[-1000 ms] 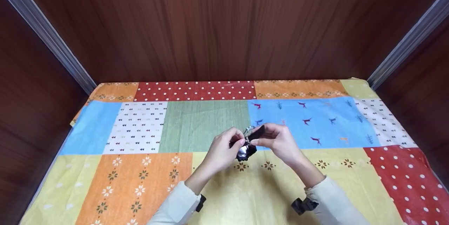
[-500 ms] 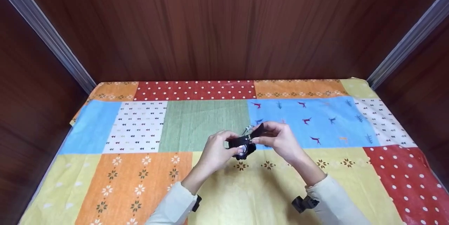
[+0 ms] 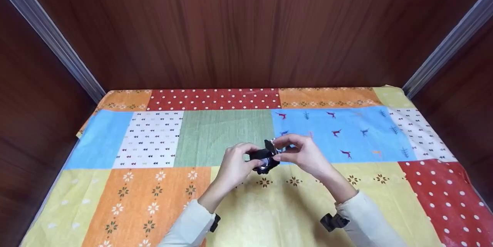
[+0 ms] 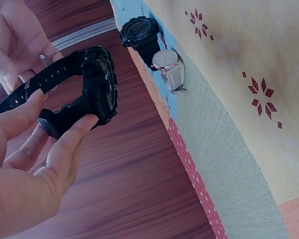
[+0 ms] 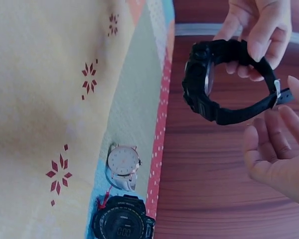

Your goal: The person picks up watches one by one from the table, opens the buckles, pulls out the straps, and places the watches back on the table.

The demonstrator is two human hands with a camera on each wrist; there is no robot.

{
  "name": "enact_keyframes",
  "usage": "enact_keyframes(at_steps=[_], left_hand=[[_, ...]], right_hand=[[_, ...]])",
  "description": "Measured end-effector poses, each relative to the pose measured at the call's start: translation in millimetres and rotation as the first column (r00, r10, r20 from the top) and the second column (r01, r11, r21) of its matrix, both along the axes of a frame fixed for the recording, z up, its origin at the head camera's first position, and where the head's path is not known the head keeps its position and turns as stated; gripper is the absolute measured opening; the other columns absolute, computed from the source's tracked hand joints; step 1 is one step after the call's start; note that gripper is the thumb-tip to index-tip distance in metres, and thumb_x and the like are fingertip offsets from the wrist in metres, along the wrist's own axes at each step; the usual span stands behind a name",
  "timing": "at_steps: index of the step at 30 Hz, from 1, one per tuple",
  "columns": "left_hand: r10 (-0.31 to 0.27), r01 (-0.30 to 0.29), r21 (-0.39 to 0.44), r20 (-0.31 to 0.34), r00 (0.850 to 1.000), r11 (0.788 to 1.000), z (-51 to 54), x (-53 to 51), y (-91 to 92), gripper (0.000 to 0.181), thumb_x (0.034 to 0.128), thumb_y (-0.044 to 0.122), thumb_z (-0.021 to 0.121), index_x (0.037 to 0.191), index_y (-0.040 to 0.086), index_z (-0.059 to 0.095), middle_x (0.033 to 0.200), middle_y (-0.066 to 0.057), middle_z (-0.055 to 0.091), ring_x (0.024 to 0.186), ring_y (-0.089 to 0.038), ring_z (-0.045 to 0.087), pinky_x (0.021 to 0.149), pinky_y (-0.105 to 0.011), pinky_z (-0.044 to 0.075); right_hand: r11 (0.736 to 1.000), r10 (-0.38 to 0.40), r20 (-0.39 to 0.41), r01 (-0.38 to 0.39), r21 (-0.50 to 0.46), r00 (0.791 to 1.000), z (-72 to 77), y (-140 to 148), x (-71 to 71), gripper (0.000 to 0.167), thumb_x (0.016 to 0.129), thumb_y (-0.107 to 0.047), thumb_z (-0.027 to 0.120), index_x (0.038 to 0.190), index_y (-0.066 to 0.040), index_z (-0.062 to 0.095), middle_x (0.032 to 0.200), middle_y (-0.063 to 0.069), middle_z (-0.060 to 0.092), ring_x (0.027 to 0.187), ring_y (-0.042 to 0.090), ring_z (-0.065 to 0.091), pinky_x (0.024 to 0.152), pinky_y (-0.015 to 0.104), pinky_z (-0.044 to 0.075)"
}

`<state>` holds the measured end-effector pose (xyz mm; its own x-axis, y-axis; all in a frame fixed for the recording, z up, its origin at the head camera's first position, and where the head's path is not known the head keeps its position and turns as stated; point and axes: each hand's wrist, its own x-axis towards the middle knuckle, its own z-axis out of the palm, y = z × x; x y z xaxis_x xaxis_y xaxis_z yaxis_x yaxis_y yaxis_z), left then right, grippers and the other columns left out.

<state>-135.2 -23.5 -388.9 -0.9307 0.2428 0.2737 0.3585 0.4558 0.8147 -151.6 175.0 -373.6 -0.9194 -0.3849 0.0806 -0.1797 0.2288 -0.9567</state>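
Observation:
A black digital-style wristwatch (image 5: 199, 82) is held up above the cloth, its strap curved into a loop through a metal buckle (image 5: 276, 92). My left hand (image 3: 233, 166) grips one half of the strap close to the case, thumb on one side and fingers on the other. Between thumb and fingertips, my right hand (image 3: 304, 154) pinches the strap by the buckle. In the head view the strap's free end (image 3: 270, 147) stands up between the hands. A second black sport watch (image 5: 122, 219) and a watch with a pale round dial (image 5: 123, 160) lie on the cloth beyond.
A patchwork tablecloth (image 3: 154, 189) covers the table. Dark wood-grain panels (image 3: 231, 27) rise behind it and at both sides, with grey metal strips (image 3: 57, 35) at the corners. Each wrist carries a small black camera (image 3: 334, 222).
The strap's free end has swung from leaning right to standing up and leaning left. My left hand has shifted slightly left, its grip now on the strap beside the case.

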Motion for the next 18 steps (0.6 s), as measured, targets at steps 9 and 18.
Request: enact_keyframes(at_steps=[9,18], left_hand=[[-0.001,0.001,0.006,-0.002,1.000,1.000,-0.3,0.6,0.1,0.017,0.0749,0.006,0.072,0.091,0.004,0.068,0.089,-0.005,0.066,0.087,-0.019,0.060,0.080,-0.035,0.046],[0.007,-0.008,0.005,0.003,1.000,1.000,-1.0,-1.2,1.2,0.019,0.0752,0.007,0.073,0.093,0.003,0.067,0.093,-0.008,0.066,0.091,-0.022,0.060,0.082,-0.038,0.045]], right_hand=[[0.983,0.053,-0.161,-0.023,0.184,0.986,-11.3,2.2,-0.9,0.036,0.073,-0.002,0.074,0.106,0.008,0.063,0.092,0.015,0.062,0.084,0.027,0.059,0.073,0.028,0.051],[0.990,-0.002,-0.211,0.031,0.134,0.977,-15.7,-1.7,0.4,0.030,0.072,0.001,0.073,0.099,0.010,0.065,0.087,0.016,0.062,0.079,0.026,0.061,0.070,0.028,0.052]])
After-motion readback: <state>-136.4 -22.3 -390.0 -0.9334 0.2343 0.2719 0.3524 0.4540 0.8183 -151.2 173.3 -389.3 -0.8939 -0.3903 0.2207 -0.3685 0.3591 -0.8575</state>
